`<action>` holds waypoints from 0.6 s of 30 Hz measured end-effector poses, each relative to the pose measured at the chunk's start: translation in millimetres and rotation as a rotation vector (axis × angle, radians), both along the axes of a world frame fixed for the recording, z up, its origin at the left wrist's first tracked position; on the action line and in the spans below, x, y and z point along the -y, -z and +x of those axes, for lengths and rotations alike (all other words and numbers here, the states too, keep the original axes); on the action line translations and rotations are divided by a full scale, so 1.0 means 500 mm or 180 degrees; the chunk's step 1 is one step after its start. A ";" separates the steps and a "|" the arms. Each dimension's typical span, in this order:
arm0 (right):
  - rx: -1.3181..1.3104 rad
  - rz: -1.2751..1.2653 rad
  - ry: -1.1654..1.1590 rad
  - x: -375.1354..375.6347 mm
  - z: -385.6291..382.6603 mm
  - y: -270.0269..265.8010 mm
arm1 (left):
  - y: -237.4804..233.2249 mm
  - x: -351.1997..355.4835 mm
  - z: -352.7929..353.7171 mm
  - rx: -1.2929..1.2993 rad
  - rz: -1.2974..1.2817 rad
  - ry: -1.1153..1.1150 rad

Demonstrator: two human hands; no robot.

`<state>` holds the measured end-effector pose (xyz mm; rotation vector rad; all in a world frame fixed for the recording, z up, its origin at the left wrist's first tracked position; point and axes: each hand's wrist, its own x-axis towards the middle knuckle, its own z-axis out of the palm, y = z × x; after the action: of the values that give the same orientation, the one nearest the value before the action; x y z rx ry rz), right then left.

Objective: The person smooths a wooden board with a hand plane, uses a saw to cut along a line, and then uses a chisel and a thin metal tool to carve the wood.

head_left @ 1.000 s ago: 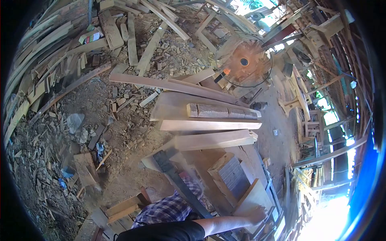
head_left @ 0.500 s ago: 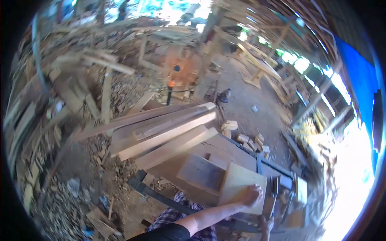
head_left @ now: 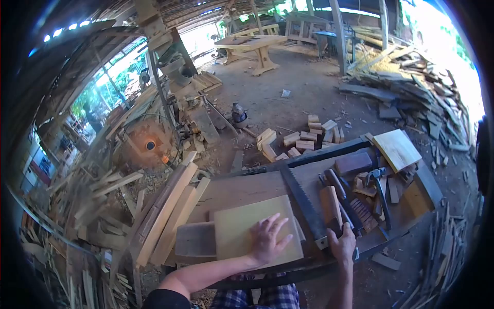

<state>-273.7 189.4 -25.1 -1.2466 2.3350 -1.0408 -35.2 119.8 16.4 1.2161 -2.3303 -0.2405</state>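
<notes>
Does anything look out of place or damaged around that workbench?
I see no clear damage. Wooden blocks lie jumbled on the floor beyond the workbench, and the saw lies aslant on it. Both look untidy, but may be ordinary workshop clutter.

Your bare left hand point(head_left: 268, 240) lies palm down, its fingers spread and angled up to the right. Your left forearm point(head_left: 208, 273) slants in from a black fabric sleeve point(head_left: 167, 298). Your bare right hand point(head_left: 342, 245) has bent fingers, its closure unclear, above your nearly upright, bare right forearm point(head_left: 343, 283).
</notes>
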 end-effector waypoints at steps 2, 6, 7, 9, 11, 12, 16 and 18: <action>0.0037 0.0042 0.0077 0.004 -0.002 0.002 | -0.008 0.001 -0.005 0.0119 0.0049 0.0012; 0.0030 0.0275 0.0102 0.016 -0.011 0.008 | -0.017 0.002 -0.013 0.0344 0.0159 -0.0002; 0.0003 0.0267 0.0131 0.017 -0.011 0.014 | -0.019 0.002 -0.015 0.0417 0.0176 -0.0001; 0.0058 0.0299 0.0139 0.017 -0.012 0.015 | -0.022 0.001 -0.019 0.0510 0.0197 -0.0022; -0.0043 0.0233 0.0153 0.015 -0.006 0.017 | -0.024 0.000 -0.020 0.0627 0.0217 -0.0010; -0.0087 0.0291 0.0153 0.015 -0.003 0.015 | -0.023 0.001 -0.021 0.0725 0.0174 -0.0008; 0.0049 0.0256 0.0208 0.017 -0.002 0.008 | -0.026 0.001 -0.023 0.0765 0.0178 -0.0023; 0.0107 0.0303 0.0160 0.017 -0.009 0.004 | -0.025 0.003 -0.024 0.0777 0.0200 0.0015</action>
<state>-278.0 180.7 -27.2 -1.1327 2.3719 -0.9467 -47.1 118.4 28.8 1.3359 -2.5507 -0.1764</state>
